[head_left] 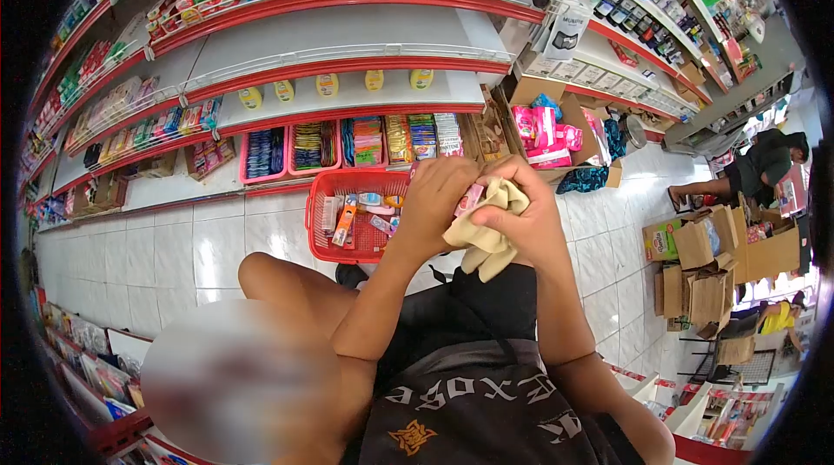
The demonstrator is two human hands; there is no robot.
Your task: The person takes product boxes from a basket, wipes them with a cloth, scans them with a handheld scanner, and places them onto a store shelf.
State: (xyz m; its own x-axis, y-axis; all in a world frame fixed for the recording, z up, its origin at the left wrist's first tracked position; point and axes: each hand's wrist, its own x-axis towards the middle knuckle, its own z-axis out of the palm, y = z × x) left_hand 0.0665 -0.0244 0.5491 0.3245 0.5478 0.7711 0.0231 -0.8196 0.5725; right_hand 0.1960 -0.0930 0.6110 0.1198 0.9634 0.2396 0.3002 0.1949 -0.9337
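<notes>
My right hand [532, 215] is closed on a bunched cream cloth [491, 235], whose loose folds hang below the thumb. Close beside it, my left hand [434, 204] shows its back, fingers curled toward a small pink-and-white pack [469, 200]. The pack sits between the two hands, against the cloth; its far side is hidden. Beyond my left hand, a red plastic basket [314, 220] stands on the floor. In it lie an orange-and-white packet [345, 222] and several small boxes and bottles.
Shelves with red edges [347, 67] rise ahead, carrying several yellow bottles [327, 85]. Pink trays [263, 178] of sachets line the bottom. An open carton of pink packs [546, 136] stands right. Farther right, cardboard boxes [695, 248] are stacked near two other people [769, 169].
</notes>
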